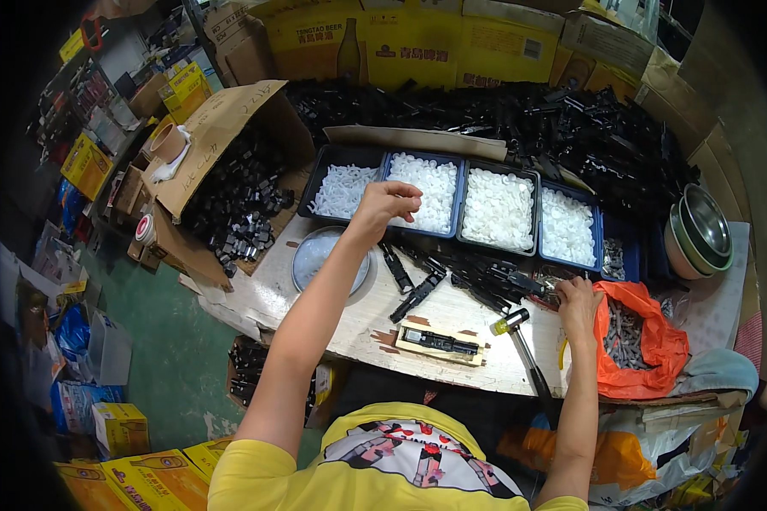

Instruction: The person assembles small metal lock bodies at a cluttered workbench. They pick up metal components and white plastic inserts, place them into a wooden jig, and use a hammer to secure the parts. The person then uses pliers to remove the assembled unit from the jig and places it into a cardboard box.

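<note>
My left hand is raised over the second tray of small white plastic pieces, its fingers curled into a pinch. Whatever is in that pinch is too small to make out. At the right, my right hand bends its fingers down onto a small heap of metal parts, beside the red plastic bag. Its fingertips are partly hidden. Between my arms, a black assembled part lies in a pale wooden holder. Right of it rests a hammer with a yellow and black head.
More trays of white pieces stand in a row, with heaped black parts behind. Several black parts lie on the white tabletop. A round dish, a carton of dark blocks and stacked bowls flank the work area.
</note>
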Demonstrator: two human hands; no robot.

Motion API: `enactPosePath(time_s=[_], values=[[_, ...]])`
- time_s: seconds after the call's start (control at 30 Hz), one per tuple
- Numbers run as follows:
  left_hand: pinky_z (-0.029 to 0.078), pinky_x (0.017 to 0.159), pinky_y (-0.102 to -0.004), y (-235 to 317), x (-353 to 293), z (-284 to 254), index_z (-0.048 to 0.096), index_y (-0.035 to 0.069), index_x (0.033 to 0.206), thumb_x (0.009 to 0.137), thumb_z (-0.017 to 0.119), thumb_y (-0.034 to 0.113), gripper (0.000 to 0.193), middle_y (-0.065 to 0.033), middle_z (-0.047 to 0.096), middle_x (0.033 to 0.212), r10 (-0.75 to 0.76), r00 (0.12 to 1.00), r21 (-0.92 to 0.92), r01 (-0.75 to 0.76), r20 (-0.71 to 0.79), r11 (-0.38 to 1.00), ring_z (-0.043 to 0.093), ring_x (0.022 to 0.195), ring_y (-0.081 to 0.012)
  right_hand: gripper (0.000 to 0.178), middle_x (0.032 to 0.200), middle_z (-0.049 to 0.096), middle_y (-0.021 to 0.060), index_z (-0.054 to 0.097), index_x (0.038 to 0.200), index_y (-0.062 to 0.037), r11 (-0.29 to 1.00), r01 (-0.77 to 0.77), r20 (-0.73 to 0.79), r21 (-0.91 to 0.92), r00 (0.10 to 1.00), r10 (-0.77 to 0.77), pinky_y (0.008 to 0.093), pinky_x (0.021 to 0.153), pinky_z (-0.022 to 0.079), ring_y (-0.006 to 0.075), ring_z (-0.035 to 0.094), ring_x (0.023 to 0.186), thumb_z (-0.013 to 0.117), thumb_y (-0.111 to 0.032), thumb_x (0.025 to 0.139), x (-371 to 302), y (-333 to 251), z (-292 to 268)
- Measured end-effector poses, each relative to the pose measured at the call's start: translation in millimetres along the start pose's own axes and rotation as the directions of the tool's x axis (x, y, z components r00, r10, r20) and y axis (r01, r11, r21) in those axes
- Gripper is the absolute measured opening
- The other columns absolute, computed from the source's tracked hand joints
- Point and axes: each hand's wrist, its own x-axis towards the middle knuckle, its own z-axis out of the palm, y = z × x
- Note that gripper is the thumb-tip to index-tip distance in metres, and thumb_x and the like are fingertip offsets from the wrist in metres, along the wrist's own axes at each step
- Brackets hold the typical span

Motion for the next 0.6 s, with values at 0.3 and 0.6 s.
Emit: enactPosePath(time_s=[0.3, 0.6], values=[[0.051, 0.063, -0.0263, -28.6, -118.0, 43.6, 0.062, -0.005, 0.088, 0.071, 0.065, -0.006, 0.017, -0.0088, 0.062, 0.083, -0.104, 0.985, -0.393, 0.152, 0.139, 0.907, 0.061, 0.071, -0.0174, 0.015, 0.073, 0.056, 0.0040, 0.065, 0.076, -0.0084, 0.763, 0.245, -0.158, 0.598, 0.969, -0.188, 0.0301, 0.066, 0.034, 0.0204, 0.052, 0.074, 0.067, 0.000, 0.064, -19.3, -79.5, -31.1], [0.052, 0.060, -0.0277, -40.1, -168.5, 55.8, 0.057, -0.003, 0.097, 0.077, 0.062, -0.003, 0.020, -0.0095, 0.061, 0.081, -0.205, 0.936, -0.343, 0.300, 0.286, 0.890, 0.062, 0.069, -0.0162, 0.022, 0.076, 0.054, 0.0000, 0.065, 0.082, -0.0114, 0.671, 0.493, -0.101, 0.554, 0.840, -0.533, 0.0319, 0.068, 0.030, 0.0177, 0.048, 0.075, 0.065, -0.001, 0.062, -23.4, -148.2, -33.4]])
